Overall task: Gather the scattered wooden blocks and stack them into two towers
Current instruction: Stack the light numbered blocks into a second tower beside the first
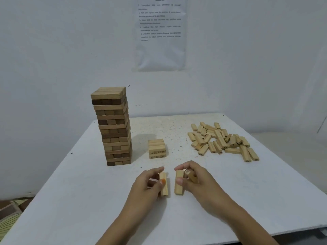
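Left hand [148, 183] at the bench's [88, 200] near edge, fingers pinching one block [164, 187]. Right hand [196, 181] is just beside it, fingers curled round two blocks [179, 184]. On the left side stands the tall tower [114, 128]. Toward the far right corner lies the loose pile [223, 140], with numbered ends. At mid-bench sits a short stack [157, 149], its digits too blurred to read. The wall sheet [160, 32] has print that is illegible too.
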